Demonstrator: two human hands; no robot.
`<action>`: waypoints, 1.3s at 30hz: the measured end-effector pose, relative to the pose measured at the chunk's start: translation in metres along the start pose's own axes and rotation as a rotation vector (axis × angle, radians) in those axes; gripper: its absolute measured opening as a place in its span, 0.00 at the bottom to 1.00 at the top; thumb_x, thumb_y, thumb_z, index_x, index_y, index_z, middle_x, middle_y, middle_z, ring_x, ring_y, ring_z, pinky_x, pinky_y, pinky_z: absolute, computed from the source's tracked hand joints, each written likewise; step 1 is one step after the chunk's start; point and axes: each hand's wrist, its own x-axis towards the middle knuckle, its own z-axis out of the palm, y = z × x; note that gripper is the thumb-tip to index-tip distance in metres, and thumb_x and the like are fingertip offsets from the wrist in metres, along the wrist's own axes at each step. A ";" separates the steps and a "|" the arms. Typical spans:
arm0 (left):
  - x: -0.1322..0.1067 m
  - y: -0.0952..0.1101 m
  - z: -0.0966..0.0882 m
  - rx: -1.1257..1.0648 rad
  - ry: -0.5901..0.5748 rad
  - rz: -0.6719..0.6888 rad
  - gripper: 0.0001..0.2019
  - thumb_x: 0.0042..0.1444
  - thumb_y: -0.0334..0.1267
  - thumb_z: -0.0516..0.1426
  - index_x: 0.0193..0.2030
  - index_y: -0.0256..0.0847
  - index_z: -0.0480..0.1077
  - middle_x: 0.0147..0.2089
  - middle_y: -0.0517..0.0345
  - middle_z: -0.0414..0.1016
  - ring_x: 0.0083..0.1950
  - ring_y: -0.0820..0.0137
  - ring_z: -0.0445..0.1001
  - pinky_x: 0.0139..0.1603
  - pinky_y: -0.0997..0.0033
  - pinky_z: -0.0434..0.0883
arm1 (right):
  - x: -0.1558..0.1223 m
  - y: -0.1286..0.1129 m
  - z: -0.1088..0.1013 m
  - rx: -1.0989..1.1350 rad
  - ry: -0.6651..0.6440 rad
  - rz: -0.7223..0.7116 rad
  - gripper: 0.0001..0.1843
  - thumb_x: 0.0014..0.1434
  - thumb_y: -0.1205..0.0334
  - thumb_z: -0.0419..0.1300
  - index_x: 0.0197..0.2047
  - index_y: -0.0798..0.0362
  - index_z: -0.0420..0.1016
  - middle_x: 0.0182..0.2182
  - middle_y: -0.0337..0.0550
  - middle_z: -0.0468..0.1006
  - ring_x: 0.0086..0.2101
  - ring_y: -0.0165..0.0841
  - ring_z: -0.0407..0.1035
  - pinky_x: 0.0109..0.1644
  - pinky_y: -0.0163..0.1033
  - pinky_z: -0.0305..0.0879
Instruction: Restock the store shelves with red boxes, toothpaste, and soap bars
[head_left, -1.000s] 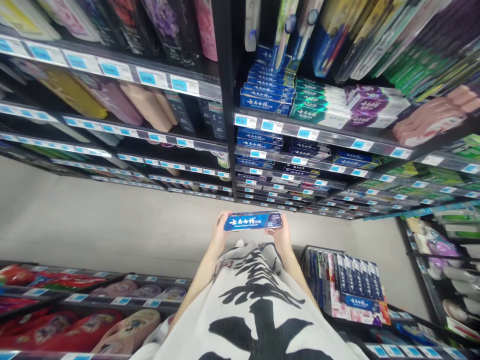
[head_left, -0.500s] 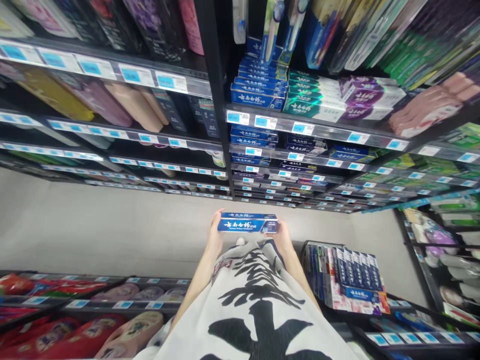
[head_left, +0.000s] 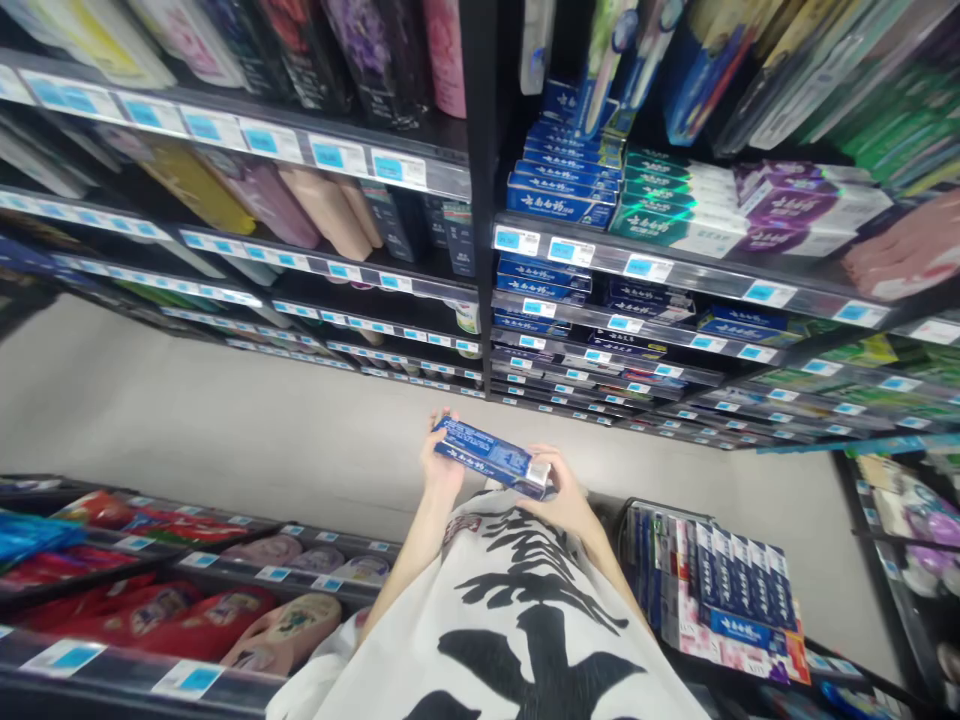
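Observation:
Between my two hands is a blue toothpaste box (head_left: pixel 487 458), held in front of my shirt and tilted so its right end sits lower. A side with small print and a pale label near the right end faces up. My left hand (head_left: pixel 442 462) grips the left end, fingers behind and thumb in front. My right hand (head_left: pixel 559 490) is closed round the right end. Ahead on the shelf, blue toothpaste boxes (head_left: pixel 562 200) are stacked beside green-and-white boxes (head_left: pixel 671 225) and purple-and-white boxes (head_left: pixel 810 195).
Shelves with price tags (head_left: pixel 574 250) run across the front. Bottles (head_left: pixel 330 205) stand on the left shelves. A basket rack of boxed goods (head_left: pixel 739 570) is close on my right. Behind on the left lie slippers (head_left: pixel 285 630). Grey floor (head_left: pixel 300 430) runs between the shelves.
The toothpaste box has turned from its front face to a small-print side and tilted down to the right. My right hand's hold has shifted. The view has swung a little left.

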 end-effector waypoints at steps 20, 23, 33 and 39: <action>-0.008 0.004 -0.007 -0.189 -0.152 -0.125 0.26 0.53 0.40 0.65 0.61 0.45 0.74 0.63 0.50 0.77 0.65 0.58 0.73 0.63 0.60 0.69 | 0.005 0.013 0.013 -0.358 0.251 -0.426 0.27 0.59 0.68 0.68 0.60 0.46 0.70 0.57 0.54 0.77 0.58 0.46 0.74 0.60 0.59 0.75; -0.006 0.008 0.000 -0.011 -0.145 -0.139 0.26 0.52 0.41 0.67 0.60 0.46 0.75 0.61 0.50 0.78 0.60 0.61 0.76 0.57 0.65 0.71 | 0.007 0.012 0.016 -0.156 0.336 -0.161 0.24 0.57 0.57 0.71 0.56 0.48 0.72 0.56 0.53 0.78 0.57 0.45 0.74 0.60 0.54 0.75; 0.021 -0.018 0.027 0.701 -0.241 -0.266 0.27 0.46 0.52 0.72 0.48 0.41 0.73 0.42 0.57 0.78 0.44 0.69 0.79 0.49 0.68 0.75 | -0.010 0.024 -0.030 0.304 0.346 0.355 0.33 0.55 0.42 0.67 0.60 0.47 0.71 0.51 0.46 0.78 0.29 0.29 0.73 0.31 0.37 0.74; 0.040 -0.023 0.067 1.248 -0.718 -0.142 0.30 0.66 0.64 0.50 0.56 0.41 0.73 0.55 0.38 0.79 0.55 0.54 0.80 0.54 0.52 0.78 | -0.037 0.033 -0.041 0.204 0.506 0.270 0.28 0.48 0.49 0.74 0.49 0.51 0.75 0.41 0.44 0.81 0.38 0.37 0.76 0.46 0.42 0.76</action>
